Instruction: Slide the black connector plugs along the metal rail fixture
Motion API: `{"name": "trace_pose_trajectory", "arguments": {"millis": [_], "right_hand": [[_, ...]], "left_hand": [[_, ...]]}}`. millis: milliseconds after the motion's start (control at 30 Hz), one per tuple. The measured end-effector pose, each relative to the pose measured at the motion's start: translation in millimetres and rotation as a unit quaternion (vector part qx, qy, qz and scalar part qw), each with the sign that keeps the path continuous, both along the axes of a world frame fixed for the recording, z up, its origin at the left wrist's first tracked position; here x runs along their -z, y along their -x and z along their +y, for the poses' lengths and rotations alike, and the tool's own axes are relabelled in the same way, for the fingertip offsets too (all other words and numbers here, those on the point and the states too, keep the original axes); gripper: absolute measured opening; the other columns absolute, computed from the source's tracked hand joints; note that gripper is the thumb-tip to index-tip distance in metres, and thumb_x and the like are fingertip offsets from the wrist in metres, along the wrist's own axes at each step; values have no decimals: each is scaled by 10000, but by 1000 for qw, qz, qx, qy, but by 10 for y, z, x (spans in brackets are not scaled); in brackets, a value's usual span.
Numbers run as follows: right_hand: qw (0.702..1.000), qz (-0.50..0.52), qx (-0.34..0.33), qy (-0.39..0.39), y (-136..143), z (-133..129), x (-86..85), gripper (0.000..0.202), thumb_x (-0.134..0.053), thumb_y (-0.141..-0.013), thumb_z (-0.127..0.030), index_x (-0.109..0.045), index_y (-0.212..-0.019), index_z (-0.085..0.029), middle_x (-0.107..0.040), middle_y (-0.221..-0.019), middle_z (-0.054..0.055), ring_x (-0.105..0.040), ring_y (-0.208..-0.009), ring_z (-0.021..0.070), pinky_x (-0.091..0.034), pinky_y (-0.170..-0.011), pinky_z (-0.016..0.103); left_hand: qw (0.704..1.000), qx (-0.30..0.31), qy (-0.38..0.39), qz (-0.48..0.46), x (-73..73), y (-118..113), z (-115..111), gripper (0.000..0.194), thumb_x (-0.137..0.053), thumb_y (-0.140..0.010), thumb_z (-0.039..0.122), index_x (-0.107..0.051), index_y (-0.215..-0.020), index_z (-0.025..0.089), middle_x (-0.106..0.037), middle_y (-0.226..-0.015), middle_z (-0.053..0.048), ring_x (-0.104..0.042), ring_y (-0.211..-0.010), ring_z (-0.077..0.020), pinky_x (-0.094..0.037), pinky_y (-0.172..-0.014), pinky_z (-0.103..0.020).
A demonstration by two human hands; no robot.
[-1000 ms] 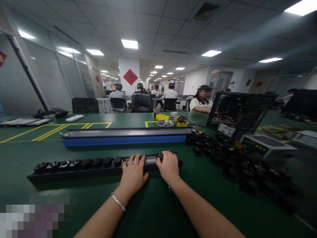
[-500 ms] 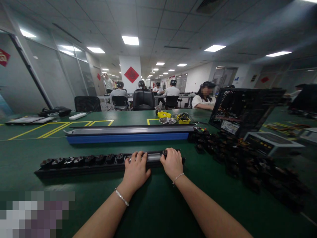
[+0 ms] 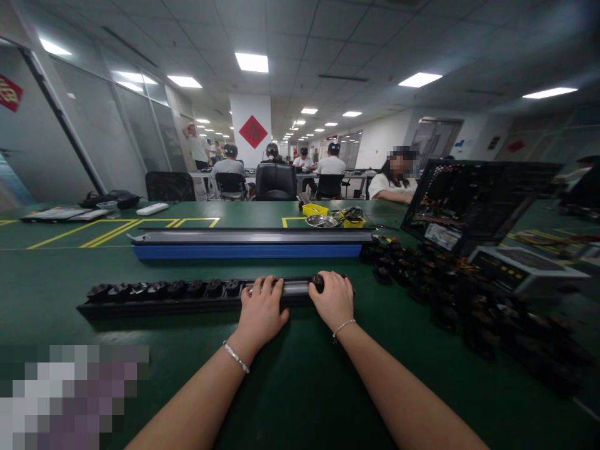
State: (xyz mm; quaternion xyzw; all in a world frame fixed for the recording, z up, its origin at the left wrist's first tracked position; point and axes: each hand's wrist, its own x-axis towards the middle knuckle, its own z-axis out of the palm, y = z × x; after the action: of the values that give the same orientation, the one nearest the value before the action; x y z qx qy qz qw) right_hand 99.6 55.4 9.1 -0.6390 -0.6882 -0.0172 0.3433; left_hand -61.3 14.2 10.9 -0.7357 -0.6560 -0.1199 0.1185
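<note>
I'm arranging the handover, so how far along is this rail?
About eight black parts already sit along the black rail. The right hand grips another part near the right end; the left hand rests on the rail. Remaining: the silvery stretch between the hands looks unfilled; a loose pile lies to the right.

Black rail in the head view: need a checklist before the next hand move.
1. Rail lying on the green table: ok.
2. Left hand on the rail, fingers over its top: ok.
3. Right hand firmly gripping the dark round part: cannot tell, fingers hide the contact.
4. Row of black parts fully seated: cannot tell, too small.
5. Stretch between hands filled: not ok, silver strip shows bare.
6. Blue bar apart from both hands: ok.
</note>
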Motion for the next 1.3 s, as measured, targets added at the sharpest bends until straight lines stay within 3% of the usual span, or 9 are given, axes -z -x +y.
{"name": "trace_pose_trajectory", "arguments": {"millis": [733,900,1133,1300], "right_hand": [[997,34,34,52,-132,53,-46,210,-502,-719,-306,-594,-882,-211,-615,-1033,64,-406,-1147,268,-128,-1004,548],[998,32,36,50,-124,55,-46,206,-505,-713,-299,-596,-874,-210,-616,-1029,58,-409,-1142,266,-154,-999,523],[999,18,35,34,-176,90,-18,204,-497,-721,-289,-599,-864,-187,-628,-955,77,-460,-1070,254,-312,-911,371],[999,12,49,13,-193,99,5,231,-492,-718,-288,-595,-897,-184,-615,-1011,82,-443,-1091,267,-310,-916,377]], "left_hand": [[1000,-4,-4,-4,9,-7,8,582,-472,-745,408,-392,-1296,240,-390,-1359,-88,-276,-1249,-289,-234,-986,-488],[1000,-1,-11,-2,15,-4,10,576,-465,-748,413,-396,-1292,237,-396,-1353,-90,-283,-1245,-289,-239,-983,-488],[1000,-3,-11,1,10,-12,1,571,-468,-748,407,-398,-1288,238,-403,-1349,-91,-290,-1244,-286,-235,-984,-482],[1000,-2,-3,-2,-12,-16,-7,574,-462,-752,411,-392,-1294,236,-400,-1356,-90,-291,-1244,-284,-226,-991,-478]]}}
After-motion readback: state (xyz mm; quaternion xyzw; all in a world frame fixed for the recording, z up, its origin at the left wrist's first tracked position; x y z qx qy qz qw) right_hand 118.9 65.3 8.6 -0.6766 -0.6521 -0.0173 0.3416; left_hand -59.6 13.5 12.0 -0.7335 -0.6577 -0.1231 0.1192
